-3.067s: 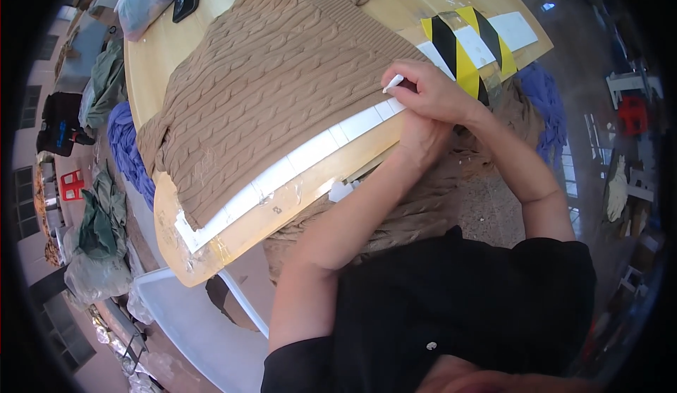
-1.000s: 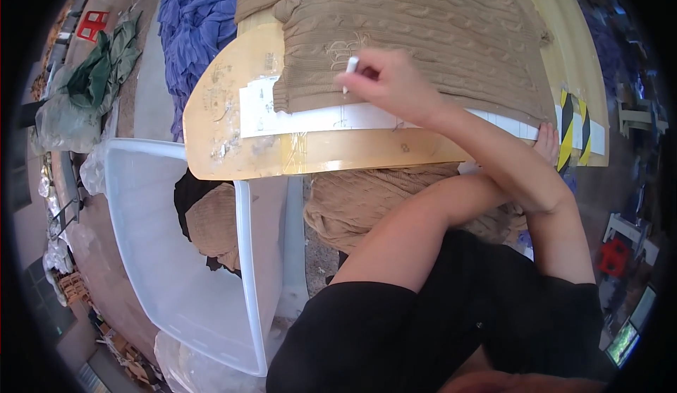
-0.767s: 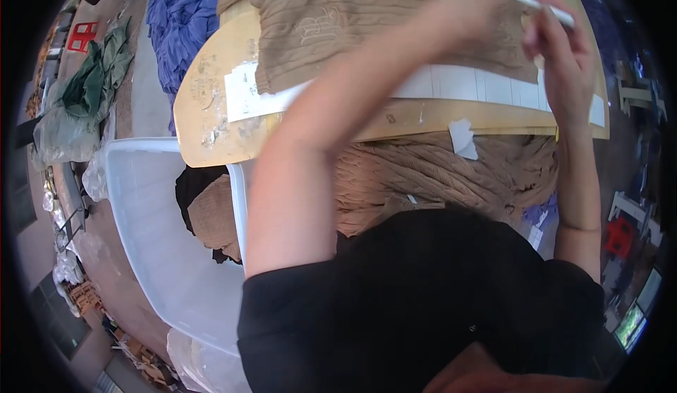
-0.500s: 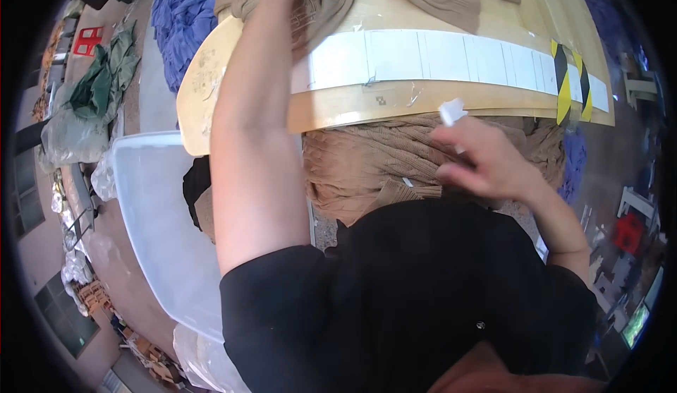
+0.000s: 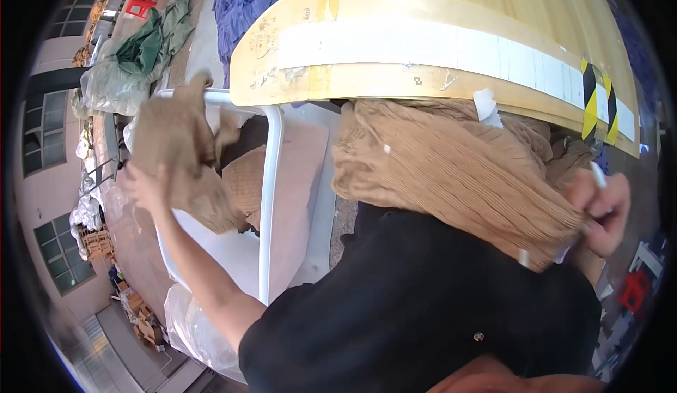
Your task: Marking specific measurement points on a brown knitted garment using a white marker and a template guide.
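Two hands in view. Left hand (image 5: pixel 147 187), blurred, at the edge of one brown knit (image 5: pixel 176 135); fingers of that grip look spread, can't tell if they have hold of cloth. Right hand (image 5: pixel 599 213): grip curled tight around one white stick (image 5: pixel 598 175), which pokes up out of the fist. The front knit (image 5: pixel 465 178) runs right up to those fingertips; can't confirm a pinch on it.

Knit by the left hand is in the air over the bin (image 5: pixel 270 181). Bin count: one, white, with one brown piece (image 5: pixel 247 181) and some black cloth (image 5: pixel 243 141) showing inside. Front knit stretches between the bench and the black shirt (image 5: pixel 423 301), other brown folds (image 5: pixel 532 142) behind it, number of pieces unclear. Two small white tags (image 5: pixel 386 149) on it, one white scrap (image 5: pixel 486 106) at the bench edge.

Bench (image 5: pixel 451 5): pale yellow, smooth, smudged at its left end. One long white strip (image 5: pixel 395 44) with thin cross lines, two black-yellow tapes (image 5: pixel 589 100) across its right end.

Room: purple heap (image 5: pixel 247 12) beside the bench, green cloth (image 5: pixel 144 51), clear bag (image 5: pixel 201 326) below the bin, two red stools (image 5: pixel 141 3), at least three windows (image 5: pixel 46 132) in the left wall.
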The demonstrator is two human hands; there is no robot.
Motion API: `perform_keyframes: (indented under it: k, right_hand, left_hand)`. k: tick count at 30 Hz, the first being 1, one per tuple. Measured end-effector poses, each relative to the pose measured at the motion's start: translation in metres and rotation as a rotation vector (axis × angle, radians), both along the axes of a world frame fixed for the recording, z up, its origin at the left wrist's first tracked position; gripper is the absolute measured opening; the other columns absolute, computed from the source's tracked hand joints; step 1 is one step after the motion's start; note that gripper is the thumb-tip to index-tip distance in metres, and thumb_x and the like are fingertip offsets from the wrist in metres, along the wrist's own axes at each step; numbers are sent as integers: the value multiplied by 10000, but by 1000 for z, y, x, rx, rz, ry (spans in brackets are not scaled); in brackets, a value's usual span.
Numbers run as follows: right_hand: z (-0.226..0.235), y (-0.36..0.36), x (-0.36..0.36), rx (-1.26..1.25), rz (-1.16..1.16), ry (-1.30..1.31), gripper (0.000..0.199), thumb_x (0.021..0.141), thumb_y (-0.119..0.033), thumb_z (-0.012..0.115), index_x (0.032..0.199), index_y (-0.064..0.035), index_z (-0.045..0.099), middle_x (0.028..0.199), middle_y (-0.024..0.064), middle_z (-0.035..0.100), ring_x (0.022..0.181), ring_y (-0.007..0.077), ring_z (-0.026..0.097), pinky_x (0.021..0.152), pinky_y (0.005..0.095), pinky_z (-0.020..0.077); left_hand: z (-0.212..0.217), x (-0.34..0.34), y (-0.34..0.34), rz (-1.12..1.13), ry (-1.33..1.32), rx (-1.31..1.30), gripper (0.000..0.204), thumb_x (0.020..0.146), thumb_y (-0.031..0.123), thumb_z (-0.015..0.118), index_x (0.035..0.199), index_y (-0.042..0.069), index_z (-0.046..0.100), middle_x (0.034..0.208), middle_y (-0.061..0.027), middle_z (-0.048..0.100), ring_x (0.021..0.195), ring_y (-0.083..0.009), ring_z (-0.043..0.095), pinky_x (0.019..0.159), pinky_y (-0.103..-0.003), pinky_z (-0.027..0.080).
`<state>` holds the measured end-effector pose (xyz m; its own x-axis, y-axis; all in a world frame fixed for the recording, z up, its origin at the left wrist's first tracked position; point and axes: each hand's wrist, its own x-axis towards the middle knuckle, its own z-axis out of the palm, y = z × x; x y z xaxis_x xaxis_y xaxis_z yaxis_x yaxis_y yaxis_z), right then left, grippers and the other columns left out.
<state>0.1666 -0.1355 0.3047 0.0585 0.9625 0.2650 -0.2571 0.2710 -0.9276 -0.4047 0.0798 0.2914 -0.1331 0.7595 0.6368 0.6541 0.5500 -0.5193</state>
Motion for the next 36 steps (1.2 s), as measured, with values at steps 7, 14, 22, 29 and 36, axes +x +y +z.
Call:
perform_keyframes:
  k: [7, 14, 22, 29, 36]
  right_hand:
    - [11, -44, 38, 102, -71, -50, 270, 634, -28, 619, 842, -52, 450, 628, 138, 515, 548, 137, 363, 458, 250, 294]
    - [10, -74, 62, -271, 107, -350, 294, 706, 32, 646, 985, -10, 564, 893, 55, 572, 745, 69, 544, 620, 181, 433]
    - [-2, -58, 50, -266, 117, -344, 214, 742, 12, 608, 939, -46, 547, 916, 3, 508, 844, 60, 485, 696, 192, 413]
    - [56, 49, 21, 99, -132, 94, 203, 771, 55, 517, 926, -75, 495, 893, -10, 496, 883, 66, 448, 833, 222, 358]
    - [71, 80, -28, 284, 69, -625, 182, 814, -36, 594, 969, -44, 498, 897, 23, 551, 835, 93, 512, 741, 230, 427]
  left_hand:
    - [-65, 227, -34, -906, -1493, -1342, 568, 784, 299, 631, 1231, 4, 444, 1088, -165, 572, 1029, -258, 530, 853, -363, 429]
    - [-142, 292, -70, -840, -2119, -998, 409, 833, 243, 609, 1099, -57, 525, 933, -77, 602, 772, -96, 560, 675, -223, 467]
    - [-66, 280, -65, -964, -2078, -1024, 65, 811, 70, 549, 847, 17, 541, 747, 31, 510, 690, -52, 459, 637, -193, 398]
    - [59, 285, -41, -1127, -2926, -741, 451, 786, 100, 492, 1204, -39, 394, 1157, -190, 503, 1078, -290, 503, 932, -408, 417]
    - [85, 271, -59, -1243, -2746, -1064, 364, 799, 176, 608, 1085, -9, 481, 1029, -111, 572, 948, -195, 572, 842, -313, 465]
